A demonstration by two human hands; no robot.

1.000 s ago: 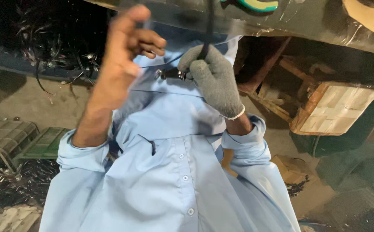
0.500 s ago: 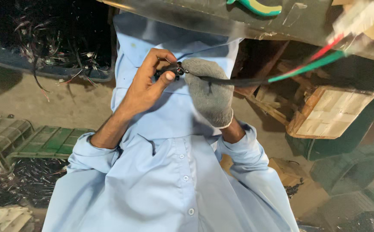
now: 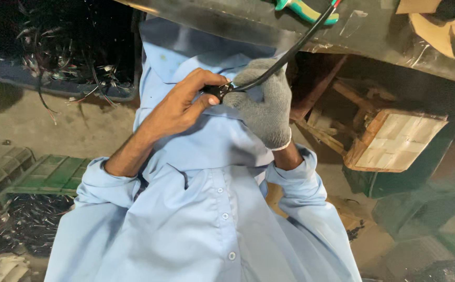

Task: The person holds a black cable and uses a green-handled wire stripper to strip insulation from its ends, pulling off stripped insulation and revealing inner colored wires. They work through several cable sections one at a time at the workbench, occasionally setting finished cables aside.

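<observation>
My left hand is bare and pinches a small black connector between thumb and fingers. My right hand wears a grey knit glove and grips the black cable just behind that connector. The cable rises up and to the right over the edge of the dark workbench. Coloured wire ends show at its far tip. Both hands meet in front of my light blue shirt.
A green-handled tool lies on the workbench near the cable. A dark bin of wire scraps stands at the upper left, a green crate at the left. A wooden stool with a pale top is at the right, cardboard above it.
My left hand, raised and open a second ago, has come down and closed on the connector. The cable has swung from pointing right to pointing up and right.
</observation>
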